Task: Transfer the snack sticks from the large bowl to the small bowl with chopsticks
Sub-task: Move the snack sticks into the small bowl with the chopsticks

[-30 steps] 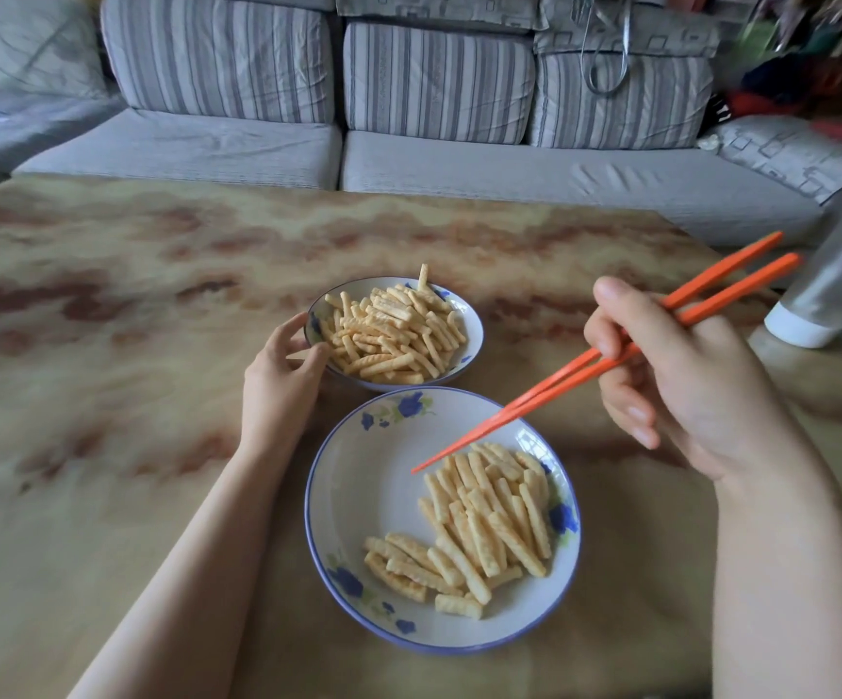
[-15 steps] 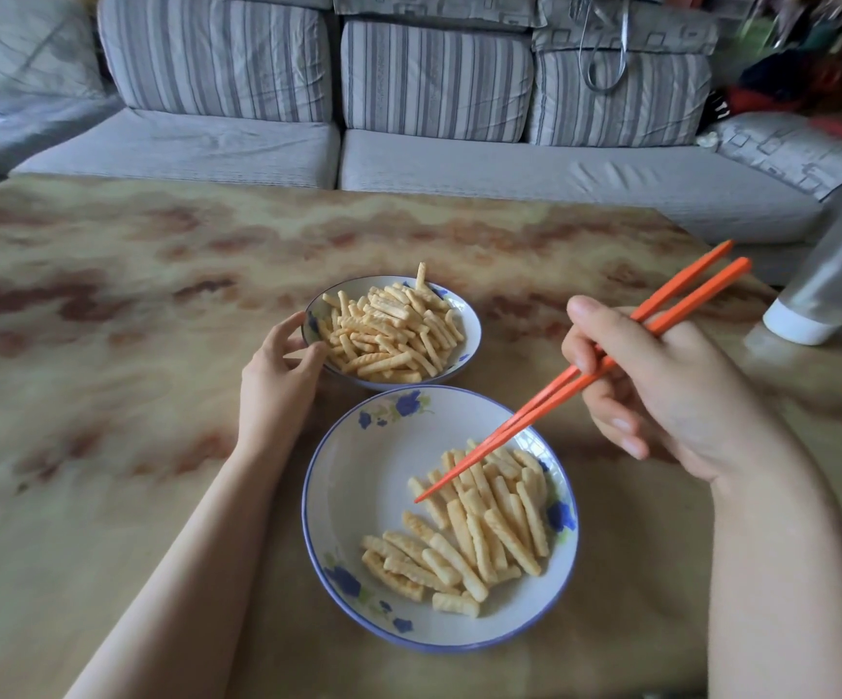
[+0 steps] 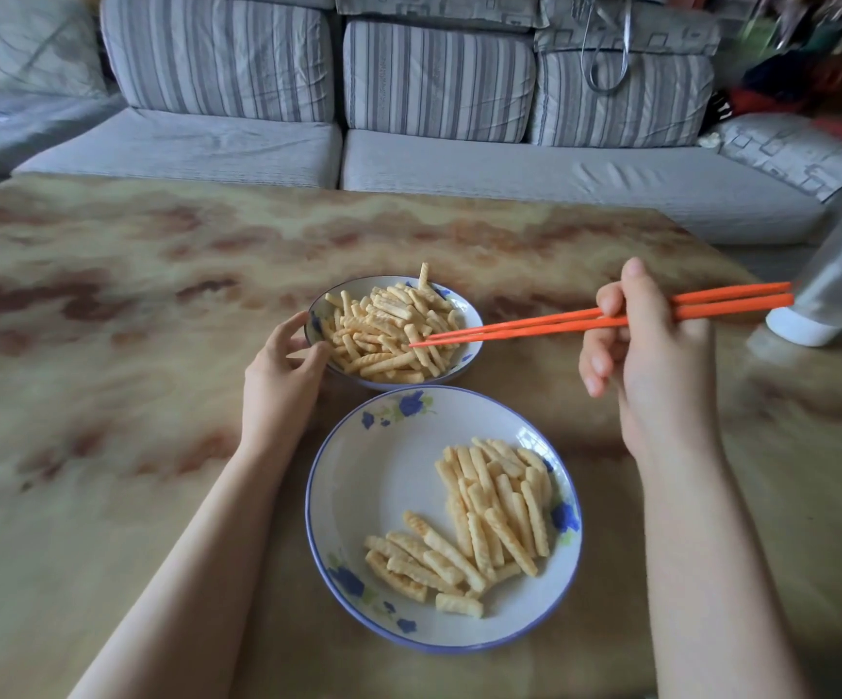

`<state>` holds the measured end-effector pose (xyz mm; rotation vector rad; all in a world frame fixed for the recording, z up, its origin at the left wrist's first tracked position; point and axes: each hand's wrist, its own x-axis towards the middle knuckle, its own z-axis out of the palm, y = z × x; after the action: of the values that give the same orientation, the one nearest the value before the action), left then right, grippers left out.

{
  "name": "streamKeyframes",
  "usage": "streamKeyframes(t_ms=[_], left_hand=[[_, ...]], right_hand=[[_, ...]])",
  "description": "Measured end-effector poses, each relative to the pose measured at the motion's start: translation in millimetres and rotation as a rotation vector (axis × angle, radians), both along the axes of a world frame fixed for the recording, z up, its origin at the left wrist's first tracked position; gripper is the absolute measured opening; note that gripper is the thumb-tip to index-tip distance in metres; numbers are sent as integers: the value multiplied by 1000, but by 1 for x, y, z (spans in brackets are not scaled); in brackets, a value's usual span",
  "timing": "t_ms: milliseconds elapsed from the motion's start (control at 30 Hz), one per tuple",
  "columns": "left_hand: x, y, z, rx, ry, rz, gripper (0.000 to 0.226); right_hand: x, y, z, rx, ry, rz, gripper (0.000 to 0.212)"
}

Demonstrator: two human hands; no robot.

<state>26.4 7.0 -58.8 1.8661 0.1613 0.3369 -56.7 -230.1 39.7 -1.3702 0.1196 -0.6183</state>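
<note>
Orange chopsticks (image 3: 550, 327), pale yellow snack sticks (image 3: 489, 517), white bowls (image 3: 358, 486) (blue flowers), grey-striped sofa (image 3: 439, 83).

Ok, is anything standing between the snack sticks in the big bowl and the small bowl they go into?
Nothing visible. The small bowl sits just behind the large bowl, rims almost touching. The left hand holds the small bowl's left edge, off that path.

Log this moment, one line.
left hand holds small blue-rimmed bowl; right hand grips orange chopsticks; tips over small bowl; large floral bowl holds snack sticks
</note>
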Motion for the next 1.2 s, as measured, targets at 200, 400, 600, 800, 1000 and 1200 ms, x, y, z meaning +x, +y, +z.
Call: streamKeyframes(t_ms=[200, 400, 600, 800, 1000, 1200], left_hand=[[0, -1, 0, -9, 1, 1, 40], [2, 0, -1, -2, 2, 0, 41], [0, 0, 1, 8, -2, 8, 41], [0, -1, 2, 22, -6, 3, 41], [-1, 1, 1, 43, -9, -3, 41], [0, 0, 0, 38, -7, -3, 41]], right_hand=[[14, 6, -17, -63, 93, -44, 41], [15, 6, -20, -82, 131, -34, 42], [4, -7, -4, 2, 36, 16, 41], [-16, -23, 9, -202, 154, 213, 43], [-34, -27, 22, -363, 258, 298, 43], [-39, -29, 25, -407, 259, 298, 42]])
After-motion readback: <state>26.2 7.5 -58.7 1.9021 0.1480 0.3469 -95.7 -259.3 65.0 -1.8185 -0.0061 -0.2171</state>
